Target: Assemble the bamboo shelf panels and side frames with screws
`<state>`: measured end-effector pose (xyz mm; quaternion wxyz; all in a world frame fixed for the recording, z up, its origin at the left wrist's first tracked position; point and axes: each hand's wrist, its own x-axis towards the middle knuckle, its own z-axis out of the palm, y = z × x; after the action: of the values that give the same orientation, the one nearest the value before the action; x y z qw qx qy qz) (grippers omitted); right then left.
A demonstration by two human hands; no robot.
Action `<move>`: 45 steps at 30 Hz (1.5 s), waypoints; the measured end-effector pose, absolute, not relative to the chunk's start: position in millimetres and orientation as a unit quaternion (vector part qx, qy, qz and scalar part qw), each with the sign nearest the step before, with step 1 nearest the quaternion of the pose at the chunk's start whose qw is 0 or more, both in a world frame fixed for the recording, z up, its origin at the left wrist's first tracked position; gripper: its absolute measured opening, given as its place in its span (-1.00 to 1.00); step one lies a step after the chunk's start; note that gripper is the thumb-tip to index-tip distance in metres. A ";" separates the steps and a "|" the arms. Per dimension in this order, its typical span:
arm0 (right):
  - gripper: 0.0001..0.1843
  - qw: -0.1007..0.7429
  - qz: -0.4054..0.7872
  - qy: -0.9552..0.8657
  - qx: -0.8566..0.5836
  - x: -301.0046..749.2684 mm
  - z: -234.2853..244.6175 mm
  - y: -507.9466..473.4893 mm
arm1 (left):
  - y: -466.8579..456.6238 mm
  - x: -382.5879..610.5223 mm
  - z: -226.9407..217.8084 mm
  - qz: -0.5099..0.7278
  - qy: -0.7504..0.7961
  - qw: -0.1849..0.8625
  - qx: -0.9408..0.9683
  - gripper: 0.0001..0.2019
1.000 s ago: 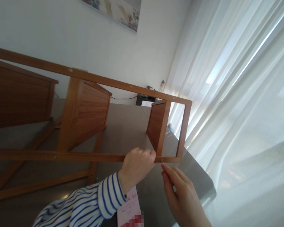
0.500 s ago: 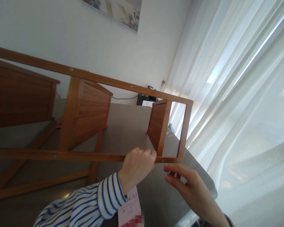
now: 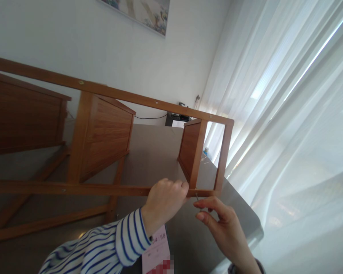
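A reddish-brown wooden frame (image 3: 122, 96), a shelf unit with slatted panels, lies on its side across the table. Its lower rail (image 3: 103, 188) is gripped by my left hand (image 3: 165, 199), fingers curled around the wood close to the right-hand panel (image 3: 190, 146). Just right of it, my right hand (image 3: 224, 220) pinches a thin metal hex key (image 3: 197, 197) between thumb and fingers. The key's tip meets the lower rail near its right end, at a fastener hole; the rest is mostly hidden by the fingers.
The grey table (image 3: 157, 148) extends beneath the frame. A phone (image 3: 157, 251) showing a timer lies below my left wrist. White curtains (image 3: 297, 114) hang at right. Behind the frame are a small dark stand (image 3: 168, 120) and a bottle (image 3: 206, 150). A picture (image 3: 143, 15) hangs on the wall.
My right hand has shifted slightly left and turned, its fingers more spread around the hex key. My left hand keeps its grip on the rail. The view has moved slightly.
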<state>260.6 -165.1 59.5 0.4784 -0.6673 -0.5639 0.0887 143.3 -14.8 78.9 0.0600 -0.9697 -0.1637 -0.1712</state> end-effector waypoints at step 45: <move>-0.83 0.268 -0.284 -0.592 -0.705 234.2 59.0 -169.2 | -15.7 142.4 77.6 -0.166 -0.153 0.074 -0.971 -0.86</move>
<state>234.2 -169.2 59.0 0.2680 -0.7052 -0.5916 -0.2845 142.4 -15.7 77.6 0.0738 -0.9714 -0.1525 -0.1665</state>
